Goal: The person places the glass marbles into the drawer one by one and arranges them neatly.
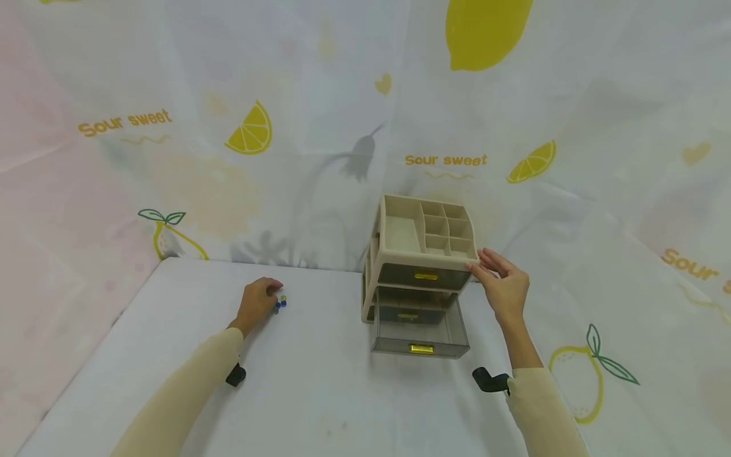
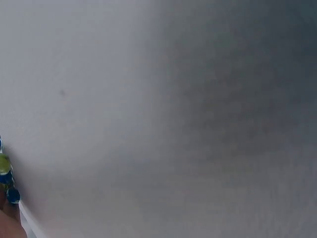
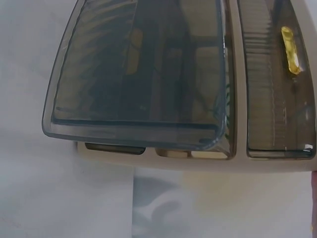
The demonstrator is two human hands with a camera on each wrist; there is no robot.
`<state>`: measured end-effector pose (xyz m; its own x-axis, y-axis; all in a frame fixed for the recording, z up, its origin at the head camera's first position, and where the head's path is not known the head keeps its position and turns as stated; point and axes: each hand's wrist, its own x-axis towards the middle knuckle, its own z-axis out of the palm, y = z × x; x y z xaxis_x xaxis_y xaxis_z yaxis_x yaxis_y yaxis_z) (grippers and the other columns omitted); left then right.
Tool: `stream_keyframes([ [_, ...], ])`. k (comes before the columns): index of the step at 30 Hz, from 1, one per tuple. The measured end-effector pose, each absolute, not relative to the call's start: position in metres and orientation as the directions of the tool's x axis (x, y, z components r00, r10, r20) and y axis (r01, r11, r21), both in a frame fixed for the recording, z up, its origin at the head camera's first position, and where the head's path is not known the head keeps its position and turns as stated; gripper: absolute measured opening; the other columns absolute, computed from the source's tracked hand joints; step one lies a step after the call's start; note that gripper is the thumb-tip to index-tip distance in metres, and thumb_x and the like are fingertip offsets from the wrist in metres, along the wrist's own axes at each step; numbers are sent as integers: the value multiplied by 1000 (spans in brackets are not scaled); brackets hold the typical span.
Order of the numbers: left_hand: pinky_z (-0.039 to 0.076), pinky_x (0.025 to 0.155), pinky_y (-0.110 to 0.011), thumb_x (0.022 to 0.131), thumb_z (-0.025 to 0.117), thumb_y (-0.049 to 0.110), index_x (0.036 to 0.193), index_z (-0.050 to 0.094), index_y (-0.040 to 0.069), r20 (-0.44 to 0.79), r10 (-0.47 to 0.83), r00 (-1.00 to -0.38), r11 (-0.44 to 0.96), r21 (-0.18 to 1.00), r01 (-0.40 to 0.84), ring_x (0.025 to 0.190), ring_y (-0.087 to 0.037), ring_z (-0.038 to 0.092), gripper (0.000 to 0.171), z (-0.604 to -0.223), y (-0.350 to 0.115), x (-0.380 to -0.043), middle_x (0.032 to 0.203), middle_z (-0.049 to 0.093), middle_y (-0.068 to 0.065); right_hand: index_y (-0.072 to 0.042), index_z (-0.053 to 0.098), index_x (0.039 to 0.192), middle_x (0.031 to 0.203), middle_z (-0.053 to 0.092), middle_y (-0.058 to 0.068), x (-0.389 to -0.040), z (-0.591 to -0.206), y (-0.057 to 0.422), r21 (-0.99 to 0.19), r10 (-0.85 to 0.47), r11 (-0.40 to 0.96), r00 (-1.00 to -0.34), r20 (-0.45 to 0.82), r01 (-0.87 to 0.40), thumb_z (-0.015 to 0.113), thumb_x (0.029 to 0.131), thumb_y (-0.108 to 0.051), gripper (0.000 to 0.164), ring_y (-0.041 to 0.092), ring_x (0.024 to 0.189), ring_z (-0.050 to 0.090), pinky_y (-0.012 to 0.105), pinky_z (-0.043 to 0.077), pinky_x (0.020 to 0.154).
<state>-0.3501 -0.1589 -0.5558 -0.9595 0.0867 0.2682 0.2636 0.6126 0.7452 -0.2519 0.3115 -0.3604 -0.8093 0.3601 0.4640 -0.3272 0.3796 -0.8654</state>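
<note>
My left hand (image 1: 258, 304) is low over the white table on the left, fingers bent beside several small blue and yellow-green marbles (image 1: 283, 301). At the left edge of the left wrist view, a fingertip (image 2: 11, 218) is right at these marbles (image 2: 5, 164); I cannot tell whether it pinches any. With thumb and fingers, my right hand (image 1: 505, 289) holds the upper right front corner of a beige desktop drawer organizer (image 1: 374, 266). Its lower clear grey drawer (image 1: 421, 336) is pulled out; the upper drawer (image 1: 425, 276) is closed. The right wrist view shows the pulled-out drawer (image 3: 133, 130) close up.
Divided compartments (image 1: 436, 226) form the organizer's top. Behind the white table (image 1: 320, 393) hangs a lemon-printed cloth (image 1: 320, 76), close to the organizer's back. Black wrist cameras (image 1: 236, 374) sit on both sleeves.
</note>
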Motion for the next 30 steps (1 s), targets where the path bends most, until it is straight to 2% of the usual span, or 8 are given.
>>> stream_keyframes([
  [7, 48, 88, -50, 79, 61, -9, 109, 64, -8, 259, 43, -965, 634, 739, 227, 99, -38, 58, 30, -558, -160, -350, 105, 62, -23, 10, 65, 118, 113, 64, 28, -244, -352, 304, -857, 348, 406, -814, 465, -316, 80, 78, 1, 44, 10, 87, 70, 15, 53, 76],
  [14, 49, 82, -48, 79, 58, -10, 101, 66, -8, 268, 32, -963, 636, 738, 226, 91, -36, 60, 24, -552, -163, -349, 97, 64, -21, 3, 68, 118, 112, 68, 21, -257, -368, 317, -875, 377, 365, -808, 452, -319, 84, 75, -4, 46, 3, 84, 68, 15, 53, 76],
  [24, 49, 86, -49, 79, 55, -15, 104, 64, -9, 273, 4, -962, 623, 752, 216, 95, -37, 60, 28, -554, -163, -348, 100, 64, -23, 3, 69, 117, 110, 69, 18, -259, -372, 318, -859, 373, 381, -793, 482, -342, 85, 75, -8, 46, 3, 83, 68, 16, 53, 76],
  [30, 50, 83, -48, 79, 57, -16, 101, 65, -9, 294, -26, -956, 609, 763, 218, 92, -37, 60, 25, -549, -162, -345, 98, 65, -24, 3, 68, 118, 112, 68, 21, -259, -371, 318, -861, 371, 378, -797, 477, -339, 84, 74, -4, 47, 4, 85, 69, 15, 53, 76],
])
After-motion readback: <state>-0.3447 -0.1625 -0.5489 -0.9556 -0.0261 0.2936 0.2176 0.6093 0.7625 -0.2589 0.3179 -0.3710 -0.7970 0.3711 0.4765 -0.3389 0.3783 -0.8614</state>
